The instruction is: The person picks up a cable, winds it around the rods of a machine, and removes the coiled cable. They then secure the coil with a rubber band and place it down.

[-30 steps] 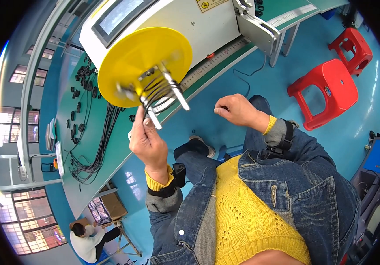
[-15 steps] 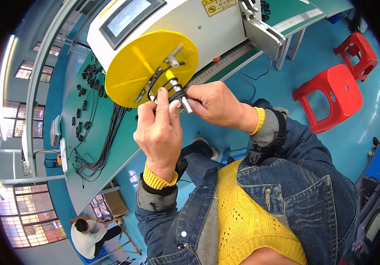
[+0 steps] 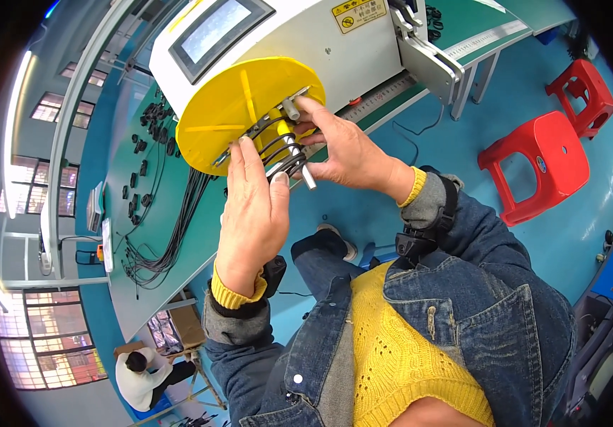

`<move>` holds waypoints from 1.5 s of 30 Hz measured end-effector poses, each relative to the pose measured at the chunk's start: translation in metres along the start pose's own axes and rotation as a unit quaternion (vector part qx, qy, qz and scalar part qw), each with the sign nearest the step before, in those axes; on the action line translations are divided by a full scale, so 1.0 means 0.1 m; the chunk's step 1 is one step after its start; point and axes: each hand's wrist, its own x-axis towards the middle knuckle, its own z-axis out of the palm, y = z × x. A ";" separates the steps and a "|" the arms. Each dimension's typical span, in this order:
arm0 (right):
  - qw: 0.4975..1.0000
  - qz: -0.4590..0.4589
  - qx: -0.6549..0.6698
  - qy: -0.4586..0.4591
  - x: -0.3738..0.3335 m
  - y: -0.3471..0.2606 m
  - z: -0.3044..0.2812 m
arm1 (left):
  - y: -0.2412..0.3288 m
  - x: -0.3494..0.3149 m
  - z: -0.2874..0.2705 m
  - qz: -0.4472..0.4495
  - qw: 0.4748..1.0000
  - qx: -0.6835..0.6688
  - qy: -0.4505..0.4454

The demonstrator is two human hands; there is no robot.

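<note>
Black cable [image 3: 294, 164], looped round the metal peg [image 3: 310, 178] near side of the yellow disc [image 3: 210, 110], looks light and springy, best pinched across bundled loops: left hand [image 3: 251, 217] fingers together, right hand [image 3: 352, 153] fingers spread!

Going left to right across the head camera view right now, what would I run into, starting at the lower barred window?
Lower barred window → bundle of black cables on the green table → left hand → right hand → larger red stool.
</note>
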 end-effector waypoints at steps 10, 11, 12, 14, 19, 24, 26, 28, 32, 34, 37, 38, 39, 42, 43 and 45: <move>0.993 0.016 0.068 0.091 -0.22 -0.18 0.33 | 0.00 0.03 0.12 -0.082 0.977 -0.192 0.034; 0.992 -0.006 0.025 0.122 -0.24 -0.19 0.36 | 0.01 0.03 0.12 -0.094 0.973 -0.209 0.012; 0.992 -0.006 0.024 0.122 -0.23 -0.18 0.38 | 0.03 0.03 0.11 -0.095 0.973 -0.209 0.012; 0.991 -0.030 -0.013 0.132 -0.20 -0.18 0.38 | 0.11 0.04 0.05 -0.072 0.983 -0.165 0.033; 0.991 -0.043 -0.081 0.093 -0.12 -0.17 0.28 | 0.17 0.10 -0.06 -0.073 0.990 -0.116 -0.023; 0.993 0.018 -0.103 0.055 -0.13 -0.24 0.27 | 0.14 0.06 -0.04 -0.053 0.994 -0.094 -0.019; 0.993 0.022 -0.098 0.058 -0.14 -0.27 0.25 | 0.16 0.04 -0.03 -0.049 0.995 -0.086 0.005; 0.993 0.034 -0.094 0.054 -0.22 -0.33 0.23 | 0.21 -0.03 -0.02 -0.052 0.995 -0.087 0.008; 0.997 0.024 -0.076 0.013 -0.53 -0.46 0.08 | 0.52 -0.27 -0.09 -0.034 0.998 -0.047 -0.005; 0.985 0.035 -0.137 -0.100 -0.71 -0.45 0.00 | 0.65 -0.47 0.01 -0.081 0.989 -0.112 -0.049; 0.960 0.071 -0.170 -0.209 -0.86 -0.22 0.05 | 0.68 -0.69 0.35 -0.137 0.968 -0.178 -0.111; 0.944 0.104 -0.178 -0.257 -0.89 -0.08 0.09 | 0.65 -0.74 0.52 -0.165 0.951 -0.214 -0.150; 0.943 0.108 -0.176 -0.261 -0.93 -0.01 0.10 | 0.58 -0.79 0.67 -0.168 0.949 -0.217 -0.154; 0.944 0.059 -0.147 -0.289 -1.01 0.16 0.15 | 0.26 -0.86 0.97 -0.296 0.618 -0.689 -0.237; 0.944 0.063 -0.145 -0.291 -1.03 0.19 0.19 | 0.28 -0.88 0.96 -0.299 0.616 -0.689 -0.239; 0.947 0.084 -0.094 -0.296 -1.01 0.27 0.29 | 0.39 -0.81 0.89 -0.354 0.447 -0.785 -0.243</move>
